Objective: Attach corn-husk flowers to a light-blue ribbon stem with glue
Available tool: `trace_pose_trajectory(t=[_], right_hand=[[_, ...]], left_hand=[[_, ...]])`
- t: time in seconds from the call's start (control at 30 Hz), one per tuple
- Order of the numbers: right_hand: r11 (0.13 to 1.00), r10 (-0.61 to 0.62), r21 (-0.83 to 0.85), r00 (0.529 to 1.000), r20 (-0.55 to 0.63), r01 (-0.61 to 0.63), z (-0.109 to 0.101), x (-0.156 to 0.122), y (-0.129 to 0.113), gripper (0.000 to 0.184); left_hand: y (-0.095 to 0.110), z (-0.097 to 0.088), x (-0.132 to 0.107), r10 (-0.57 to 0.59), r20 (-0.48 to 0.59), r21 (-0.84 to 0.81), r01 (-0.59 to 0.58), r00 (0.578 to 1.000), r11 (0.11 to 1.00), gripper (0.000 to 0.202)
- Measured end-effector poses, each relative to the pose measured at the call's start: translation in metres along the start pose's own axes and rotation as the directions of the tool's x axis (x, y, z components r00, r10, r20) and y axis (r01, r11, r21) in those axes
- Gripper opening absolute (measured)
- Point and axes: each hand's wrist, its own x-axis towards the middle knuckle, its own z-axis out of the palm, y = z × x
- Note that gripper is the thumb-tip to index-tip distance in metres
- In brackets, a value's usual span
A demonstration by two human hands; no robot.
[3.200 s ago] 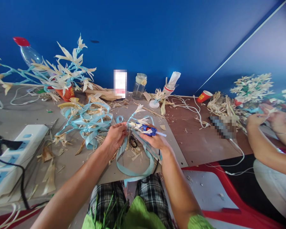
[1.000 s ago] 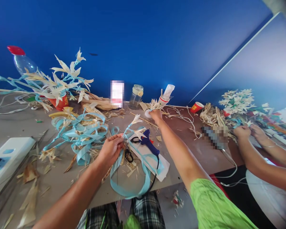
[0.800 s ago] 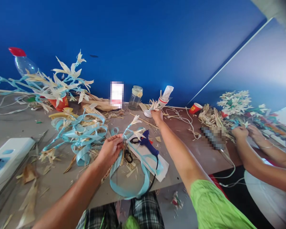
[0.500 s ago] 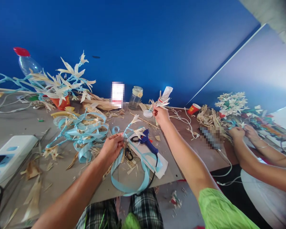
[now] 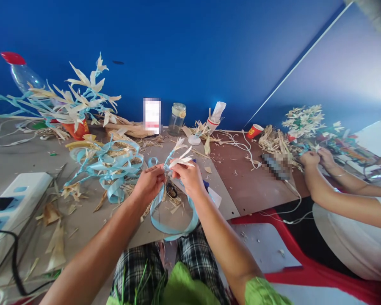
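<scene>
My left hand (image 5: 150, 181) is closed on a flower stem (image 5: 167, 161) wrapped in light blue ribbon, with a pale dried-husk flower (image 5: 179, 144) at its top. Close beside it, my right hand (image 5: 189, 174) pinches another pale husk flower (image 5: 184, 158) against the stem. Whether the two pieces touch is hidden by my fingers. A long loop of blue ribbon (image 5: 174, 230) hangs below my hands over the table edge. Behind my right hand lies a blue glue gun (image 5: 206, 185), mostly covered.
Tangled blue ribbon (image 5: 116, 196) and husk scraps lie on the left, near a white power strip (image 5: 34, 186). Husk flowers stand in a red cup (image 5: 79, 129). Along the wall are a glass jar (image 5: 177, 120) and a tipped red cup (image 5: 255, 131). A co-worker's hands (image 5: 311, 159) work at right.
My right hand has come back from the far side of the table, bringing a husk flower to the stem in my left hand. The camera view has shifted slightly.
</scene>
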Motion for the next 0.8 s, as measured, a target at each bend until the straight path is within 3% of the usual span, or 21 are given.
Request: trace_pose_trajectory(t=[0.17, 0.4, 0.8], right_hand=[[0.995, -0.067, -0.081, 0.996, -0.066, 0.062, -0.002, 0.012, 0.015, 0.014], [0.979, -0.159, -0.146, 0.983, -0.095, 0.145, 0.004, 0.018, 0.034, 0.022], [0.983, -0.134, -0.142, 0.987, -0.093, 0.120, 0.003, 0.015, 0.031, 0.019]], left_hand=[[0.002, 0.001, -0.001, -0.031, -0.005, -0.017, 0.031, 1.000, 0.999, 0.012], [-0.003, -0.001, 0.002, -0.003, 0.076, -0.066, 0.008, 0.997, 0.998, 0.012], [-0.003, -0.003, 0.005, -0.043, 0.073, -0.111, 0.051, 0.996, 0.993, 0.016]])
